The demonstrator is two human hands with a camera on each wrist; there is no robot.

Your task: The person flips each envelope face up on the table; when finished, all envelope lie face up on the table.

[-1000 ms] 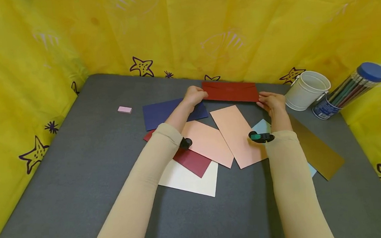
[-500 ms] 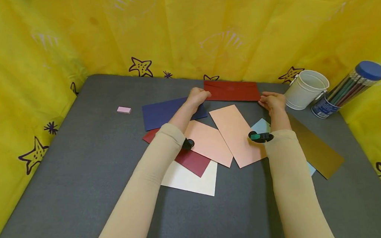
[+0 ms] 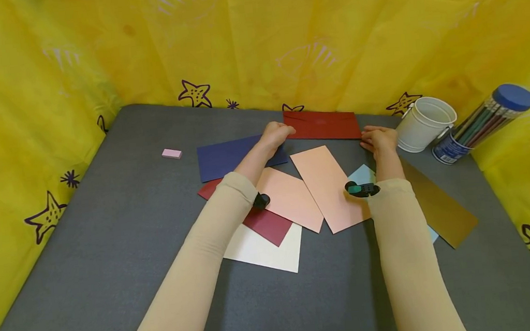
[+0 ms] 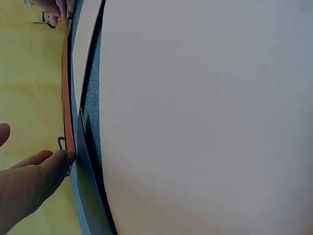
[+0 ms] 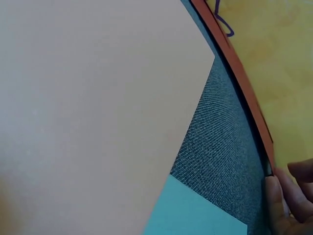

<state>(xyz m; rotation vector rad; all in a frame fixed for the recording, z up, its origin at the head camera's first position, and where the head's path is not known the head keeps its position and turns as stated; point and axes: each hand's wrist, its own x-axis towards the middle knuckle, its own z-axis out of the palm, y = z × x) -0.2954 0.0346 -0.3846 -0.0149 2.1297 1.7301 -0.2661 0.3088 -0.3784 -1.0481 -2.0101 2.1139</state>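
Note:
A red envelope (image 3: 321,124) lies lengthwise along the back of the table, close to the yellow cloth. My left hand (image 3: 275,135) pinches its left end; in the left wrist view the fingertips (image 4: 61,155) meet at that end. With thumb and fingers my right hand (image 3: 380,140) pinches the near right corner, also visible in the right wrist view beside the envelope's edge (image 5: 247,98). A dark blue envelope (image 3: 227,157) lies partly under my left forearm. Two peach envelopes (image 3: 327,186) are spread between my arms.
Left of centre lie a dark red envelope (image 3: 270,227), a white one (image 3: 267,253) and a pink eraser (image 3: 171,153). A light blue envelope (image 3: 361,174) and a brown one (image 3: 446,213) sit around my right arm. A white bucket (image 3: 423,127) and a pencil tub (image 3: 452,146) stand back right.
The red envelope has shifted slightly back toward the cloth and lies flatter. My left hand has moved a little to the right along its end; my right hand stays at its corner.

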